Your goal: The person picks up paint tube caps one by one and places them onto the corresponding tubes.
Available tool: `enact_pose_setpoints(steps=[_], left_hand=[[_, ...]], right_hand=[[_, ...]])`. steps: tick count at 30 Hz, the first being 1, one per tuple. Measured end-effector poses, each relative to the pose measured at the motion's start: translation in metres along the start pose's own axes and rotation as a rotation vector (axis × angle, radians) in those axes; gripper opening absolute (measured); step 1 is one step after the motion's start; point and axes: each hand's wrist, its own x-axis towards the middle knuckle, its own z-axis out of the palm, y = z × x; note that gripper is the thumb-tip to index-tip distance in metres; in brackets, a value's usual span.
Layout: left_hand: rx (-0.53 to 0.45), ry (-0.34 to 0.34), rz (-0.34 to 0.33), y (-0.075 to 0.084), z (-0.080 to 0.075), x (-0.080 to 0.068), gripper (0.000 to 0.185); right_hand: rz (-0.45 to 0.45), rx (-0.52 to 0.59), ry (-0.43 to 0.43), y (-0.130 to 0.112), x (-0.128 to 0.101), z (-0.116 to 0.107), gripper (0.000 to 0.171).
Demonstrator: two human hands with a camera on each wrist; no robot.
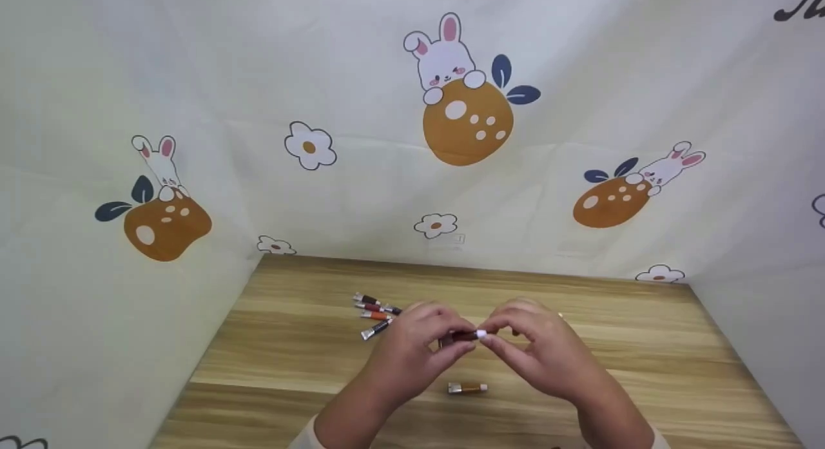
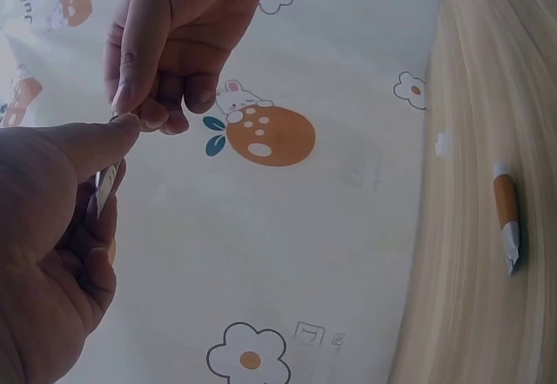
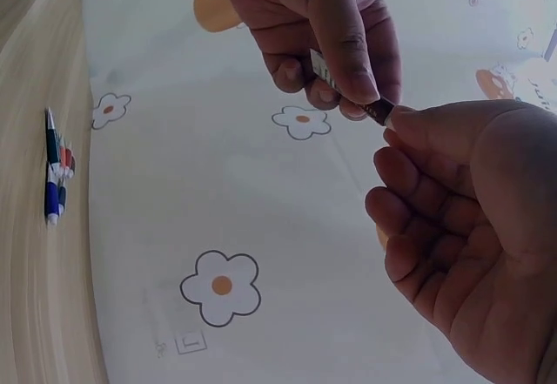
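A small dark paint tube (image 1: 463, 336) with a white cap is held up between both hands over the table. My left hand (image 1: 419, 343) grips its body between thumb and fingers. At the other end, my right hand (image 1: 544, 349) pinches the white cap (image 1: 481, 334). In the right wrist view the dark tube (image 3: 378, 110) shows between the two thumbs, its cap hidden by the right fingertips. An ochre paint tube (image 1: 469, 388) with a white cap lies on the table just below the hands.
Several other paint tubes (image 1: 372, 315), among them red, orange and dark ones, lie in a group left of the left hand. The wood-grain table (image 1: 290, 359) is bounded by a pale printed cloth (image 1: 361, 198) at the back and sides.
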Motion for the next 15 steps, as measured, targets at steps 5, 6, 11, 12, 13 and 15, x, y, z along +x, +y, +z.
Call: enact_pose_setpoints(steps=[5, 6, 11, 12, 13, 15], left_hand=[[-0.048, -0.044, -0.072, -0.001, -0.001, 0.001, 0.015], [-0.051, -0.047, -0.083, -0.001, -0.001, 0.001, 0.016], [-0.035, -0.056, -0.115, -0.004, -0.001, 0.001, 0.017], [-0.03, -0.057, -0.115, -0.005, -0.001, 0.0, 0.017], [-0.027, -0.059, -0.117, -0.006, 0.0, 0.0, 0.017], [-0.023, -0.061, -0.117, -0.008, 0.001, 0.001, 0.017]], right_hand=[[0.058, -0.015, -0.01, 0.002, 0.001, 0.0, 0.015], [0.079, -0.019, -0.01, 0.003, 0.001, -0.001, 0.014], [0.17, -0.016, -0.021, 0.006, 0.001, -0.003, 0.012], [0.182, -0.014, -0.027, 0.007, 0.001, -0.004, 0.011], [0.193, -0.013, -0.034, 0.008, 0.001, -0.004, 0.01], [0.215, -0.006, -0.044, 0.011, 0.002, -0.006, 0.008]])
